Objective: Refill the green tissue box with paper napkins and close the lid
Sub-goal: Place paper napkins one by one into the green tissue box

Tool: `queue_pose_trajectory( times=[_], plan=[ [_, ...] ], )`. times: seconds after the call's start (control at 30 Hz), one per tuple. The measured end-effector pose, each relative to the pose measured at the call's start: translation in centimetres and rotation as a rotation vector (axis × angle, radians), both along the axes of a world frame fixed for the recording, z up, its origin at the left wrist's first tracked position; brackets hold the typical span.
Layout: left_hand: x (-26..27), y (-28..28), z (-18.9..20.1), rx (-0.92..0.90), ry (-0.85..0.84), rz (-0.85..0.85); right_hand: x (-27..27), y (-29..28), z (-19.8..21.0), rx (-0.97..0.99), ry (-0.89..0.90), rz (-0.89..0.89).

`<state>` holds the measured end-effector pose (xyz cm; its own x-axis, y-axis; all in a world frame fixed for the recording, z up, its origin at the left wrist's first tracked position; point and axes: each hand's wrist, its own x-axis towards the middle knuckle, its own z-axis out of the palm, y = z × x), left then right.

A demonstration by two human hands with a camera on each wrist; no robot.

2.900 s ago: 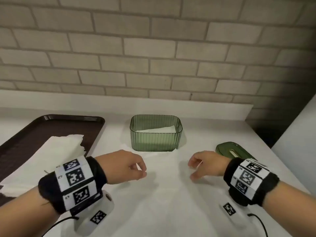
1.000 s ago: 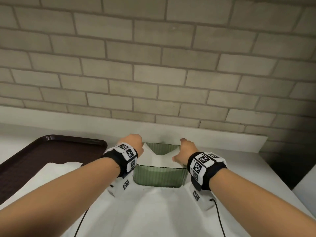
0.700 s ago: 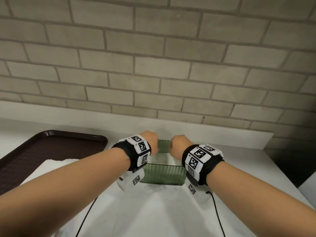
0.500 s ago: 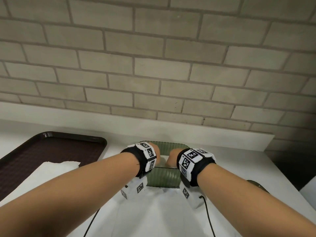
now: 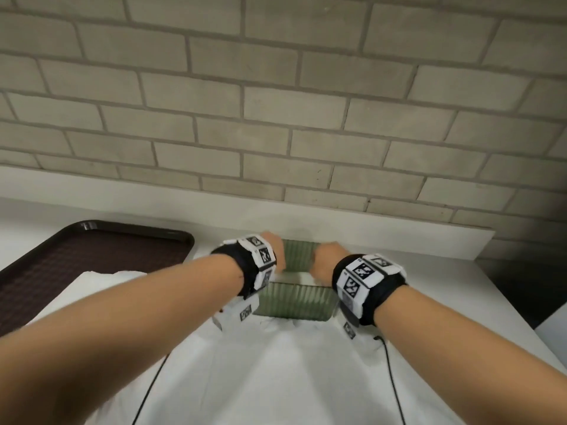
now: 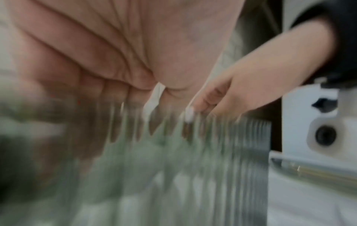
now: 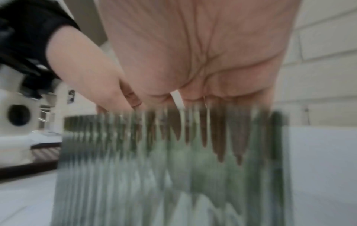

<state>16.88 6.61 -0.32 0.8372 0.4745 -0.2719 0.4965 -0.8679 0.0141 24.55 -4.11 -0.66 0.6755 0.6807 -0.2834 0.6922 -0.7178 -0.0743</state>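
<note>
Pressing napkins down inside green tissue box (image 5: 296,297): left hand (image 5: 274,245), right hand (image 5: 324,258) fingers straight, pushing flat. Press evenly, avoid tipping box on tabletop (image 5: 414,289).

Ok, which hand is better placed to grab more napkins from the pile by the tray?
Left, probably. Both hands are in the green tissue box, but the napkin pile lies left of the left hand, against the brown tray; the right hand would cross the box.

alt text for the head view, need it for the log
Both hands, left and right, reach down into an open green box on a white counter. A brown tray with white napkins lies to the left, below a brick wall.
</note>
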Motion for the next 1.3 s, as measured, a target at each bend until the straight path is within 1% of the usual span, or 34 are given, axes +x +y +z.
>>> queue_pose_trajectory(
  times=[0.03,0.07,0.1,0.13,0.2,0.23,0.27,0.3,0.33,0.4,0.43,0.5,0.6,0.7,0.8,0.83,0.93,1.0,1.07,1.1,1.2,1.3],
  plan=[
    [-0.3,0.3,0.4,-0.001,-0.062,-0.007,-0.4,-0.9,0.8,0.087,0.025,-0.016],
    [-0.9,0.5,1.1,-0.022,-0.104,0.004,-0.3,-1.6,1.1,0.234,0.021,-0.012],
    [-1.6,0.7,1.7,-0.024,-0.167,-0.005,-0.6,-2.6,1.8,0.339,0.017,-0.013],
    [-2.5,0.7,2.3,-0.053,-0.215,0.007,-0.7,-3.5,1.9,0.419,0.043,-0.012],
    [-4.8,0.3,2.7,-0.128,-0.274,0.024,-1.3,-5.3,2.1,0.499,0.092,-0.018],
    [-5.9,0.1,2.6,-0.173,-0.302,0.028,-1.7,-6.0,2.2,0.486,0.125,-0.002],
    [-7.0,-0.1,2.5,-0.22,-0.313,0.042,-2.4,-6.6,2.3,0.433,0.166,0.02],
    [-8.1,-0.3,2.2,-0.251,-0.321,0.044,-2.9,-7.0,2.0,0.337,0.218,0.03],
    [-9.2,-0.5,1.7,-0.282,-0.319,0.056,-3.4,-7.3,1.4,0.196,0.247,0.055],
    [-10.9,-0.4,0.5,-0.334,-0.309,0.095,-4.9,-7.5,0.1,-0.111,0.211,0.142],
    [-11.7,-0.3,0.0,-0.375,-0.306,0.121,-5.5,-7.5,-0.8,-0.19,0.189,0.173],
    [-13.0,0.1,-1.1,-0.474,-0.299,0.167,-6.5,-7.4,-2.5,-0.204,0.195,0.151],
    [-14.3,0.3,-3.0,-0.604,-0.258,0.231,-7.2,-7.4,-4.7,-0.14,0.169,0.12],
    [-14.9,0.2,-4.7,-0.571,-0.201,0.215,-7.2,-7.3,-5.4,-0.106,0.152,0.124],
    [-14.9,0.4,-5.7,-0.442,-0.168,0.181,-6.6,-7.4,-5.4,-0.117,0.145,0.162],
    [-14.9,0.5,-5.9,-0.407,-0.169,0.179,-6.3,-7.5,-5.2,-0.079,0.155,0.166],
    [-14.9,1.0,-6.8,-0.309,-0.174,0.183,-4.8,-8.4,-4.3,0.172,0.25,0.117],
    [-15.1,1.2,-7.5,-0.266,-0.159,0.174,-3.7,-9.1,-2.9,0.38,0.406,0.064],
    [-15.2,1.2,-8.0,-0.262,-0.142,0.164,-2.9,-9.8,-1.2,0.609,0.558,-0.005],
    [-15.3,1.2,-8.1,-0.266,-0.133,0.166,-2.5,-10.0,-0.2,0.711,0.58,-0.037],
    [-15.2,1.4,-8.3,-0.264,-0.122,0.202,-1.0,-10.1,1.9,0.974,0.564,-0.134],
    [-14.9,1.7,-8.3,-0.28,-0.097,0.222,0.9,-9.2,2.6,1.166,0.632,-0.289]
  ],
)
